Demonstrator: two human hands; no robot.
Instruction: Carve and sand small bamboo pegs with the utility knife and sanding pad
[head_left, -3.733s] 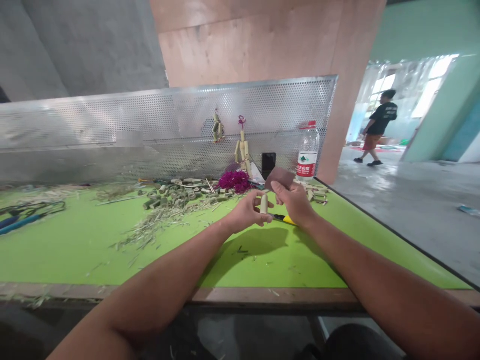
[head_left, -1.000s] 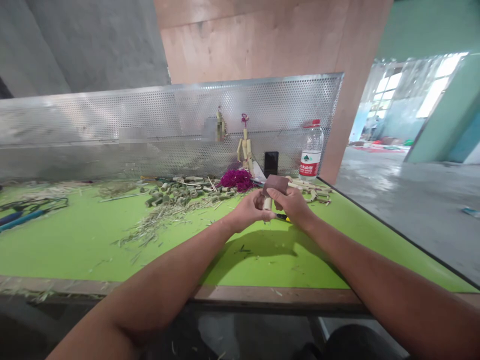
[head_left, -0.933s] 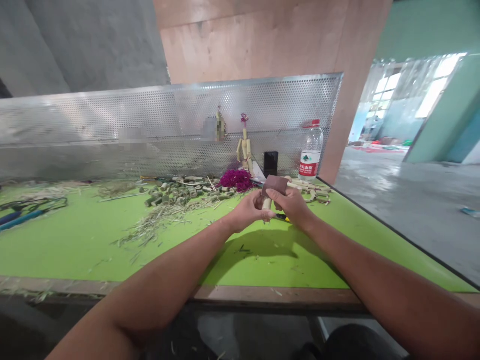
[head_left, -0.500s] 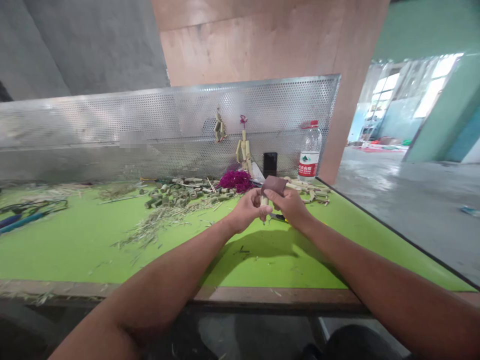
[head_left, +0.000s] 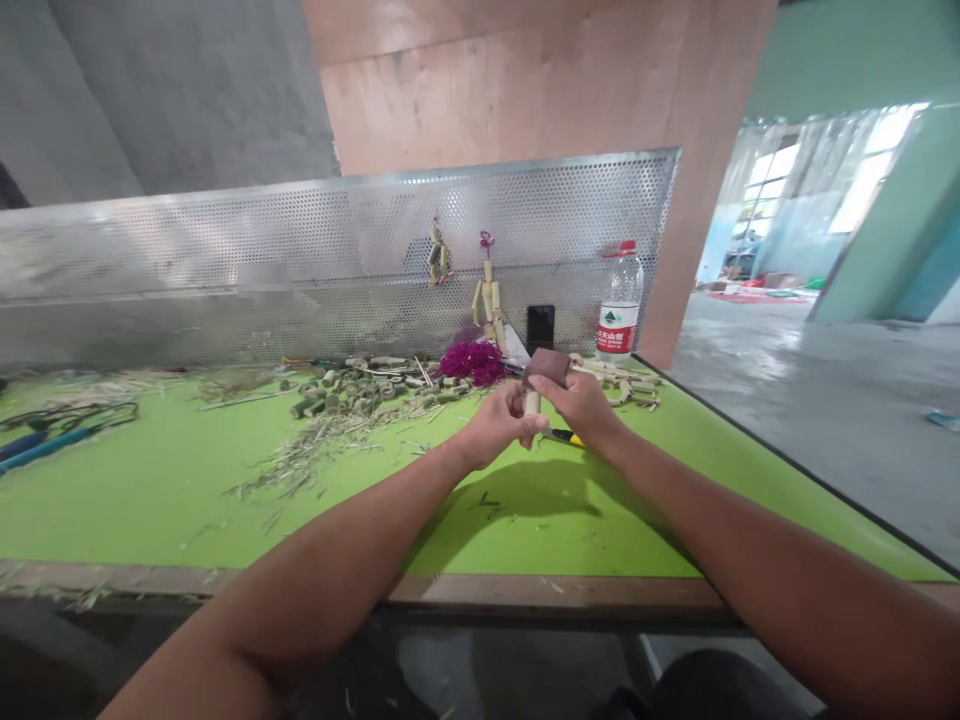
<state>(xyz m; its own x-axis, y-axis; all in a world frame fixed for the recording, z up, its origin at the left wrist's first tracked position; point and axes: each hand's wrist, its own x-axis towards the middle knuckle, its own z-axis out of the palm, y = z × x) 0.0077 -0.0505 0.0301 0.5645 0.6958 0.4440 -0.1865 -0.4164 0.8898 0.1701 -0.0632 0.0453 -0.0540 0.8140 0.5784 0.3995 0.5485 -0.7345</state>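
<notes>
My left hand (head_left: 500, 426) is closed around a short pale bamboo piece (head_left: 532, 404), held upright above the table. My right hand (head_left: 583, 405) pinches a folded sheet of brown sandpaper (head_left: 550, 366), which covers the upper end of the bamboo piece. The two hands are close together, and their fingers hide part of both things. Under my right hand lies a utility knife (head_left: 564, 437) with a black and yellow handle. A few dark shavings (head_left: 488, 501) lie on the green table (head_left: 525, 540) below my hands.
Cut bamboo pieces (head_left: 352, 388) and shavings (head_left: 307, 448) are heaped at left. Behind my hands are a purple thread bundle (head_left: 472, 362), a jointed bamboo figure (head_left: 489, 300), a phone (head_left: 540, 328) and a water bottle (head_left: 619, 305). Blue-handled pliers (head_left: 45, 455) lie far left. A perforated metal panel (head_left: 300, 240) stands behind.
The sandpaper and my right hand have shifted very slightly against the bamboo piece. More of the knife's yellow part shows. My left hand stays nearly in place.
</notes>
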